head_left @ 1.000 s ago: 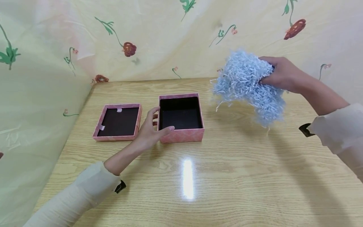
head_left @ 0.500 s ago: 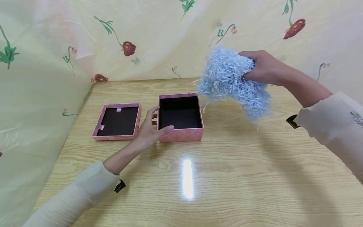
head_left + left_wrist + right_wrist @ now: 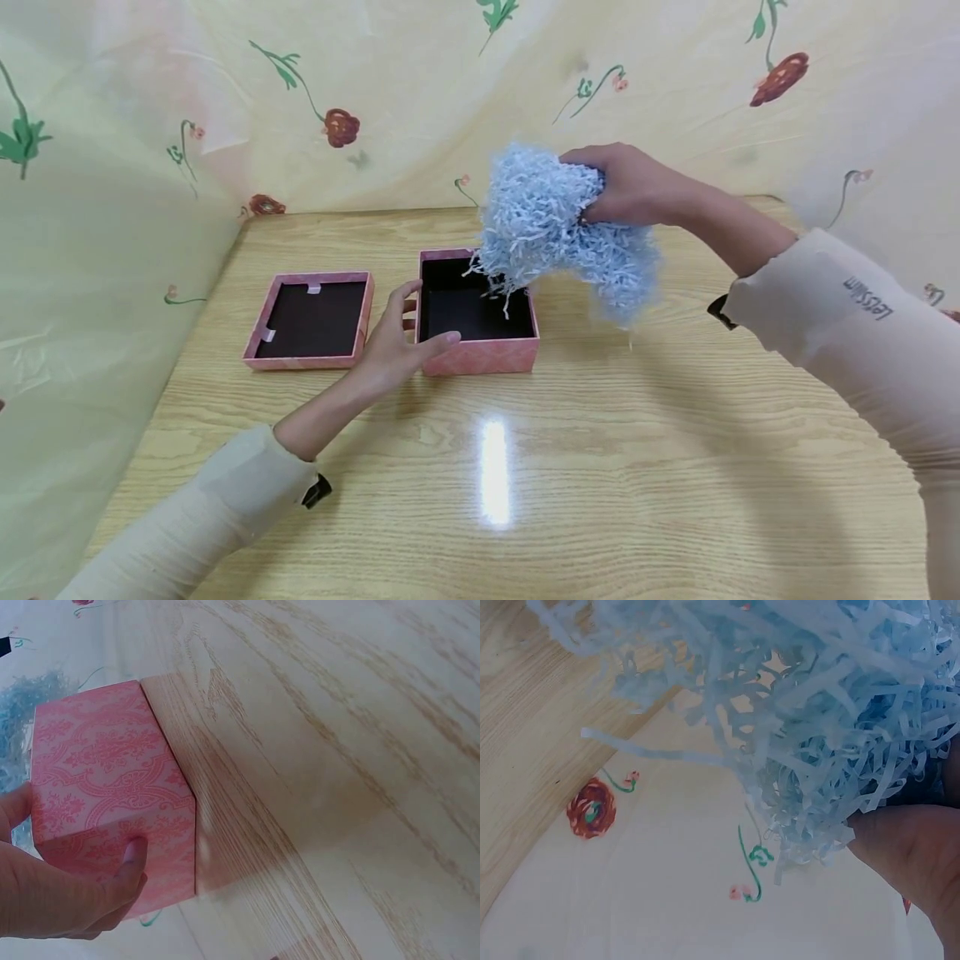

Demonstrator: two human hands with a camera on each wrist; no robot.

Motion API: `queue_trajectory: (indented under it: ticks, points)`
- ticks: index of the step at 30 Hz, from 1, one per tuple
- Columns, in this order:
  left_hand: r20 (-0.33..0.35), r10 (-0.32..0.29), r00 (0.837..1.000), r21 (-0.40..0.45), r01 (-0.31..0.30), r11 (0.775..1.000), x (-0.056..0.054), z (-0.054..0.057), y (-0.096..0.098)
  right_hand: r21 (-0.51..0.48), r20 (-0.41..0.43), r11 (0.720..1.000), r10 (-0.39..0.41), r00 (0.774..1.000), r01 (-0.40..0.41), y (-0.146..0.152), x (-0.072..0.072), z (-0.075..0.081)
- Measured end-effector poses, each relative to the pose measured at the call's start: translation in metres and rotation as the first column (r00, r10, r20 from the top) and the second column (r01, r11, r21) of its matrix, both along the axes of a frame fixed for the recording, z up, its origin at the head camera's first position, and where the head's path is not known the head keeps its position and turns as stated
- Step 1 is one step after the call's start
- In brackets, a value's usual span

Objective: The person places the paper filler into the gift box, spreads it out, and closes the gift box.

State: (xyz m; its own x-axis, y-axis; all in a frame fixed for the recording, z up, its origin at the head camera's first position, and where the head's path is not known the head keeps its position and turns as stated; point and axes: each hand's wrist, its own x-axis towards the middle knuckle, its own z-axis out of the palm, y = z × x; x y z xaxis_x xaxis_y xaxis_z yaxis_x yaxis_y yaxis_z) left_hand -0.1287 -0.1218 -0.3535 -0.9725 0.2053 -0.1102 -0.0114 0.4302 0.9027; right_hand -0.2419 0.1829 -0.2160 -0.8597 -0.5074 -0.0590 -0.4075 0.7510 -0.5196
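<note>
The shredded paper (image 3: 536,217) is pale blue; the box (image 3: 480,357) is pink with darker scrollwork — black inside, like the pink-edged lid (image 3: 318,323). The table (image 3: 600,475) is tan wood-grain, the sheet (image 3: 420,100) cream with red-and-green flowers (image 3: 342,127).

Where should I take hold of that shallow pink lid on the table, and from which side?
Probably the left wall of the shallow pink lid, coming from the left, thumb inside and fingers outside. The lid lies open side up, so that thin wall stands up to pinch; on its right, the left hand at the pink box would likely crowd the reach.
</note>
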Motion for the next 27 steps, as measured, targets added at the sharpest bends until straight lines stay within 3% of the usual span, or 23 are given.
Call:
queue_trajectory:
  ticks: [11,17,27]
  points:
    - [0.009,-0.008,1.000,0.017,0.008,1.000,-0.002,-0.002,-0.001,0.054,-0.042,0.991,0.123,0.992,-0.121,-0.043,-0.008,-0.015]
    - [0.012,-0.013,1.000,0.021,0.013,1.000,-0.002,-0.002,-0.003,0.062,-0.061,0.982,0.182,0.981,-0.179,-0.064,-0.008,-0.026]
    - [0.004,-0.018,1.000,0.022,0.018,1.000,-0.001,-0.002,-0.002,0.176,-0.057,0.955,0.252,0.966,-0.239,-0.096,0.000,-0.051]
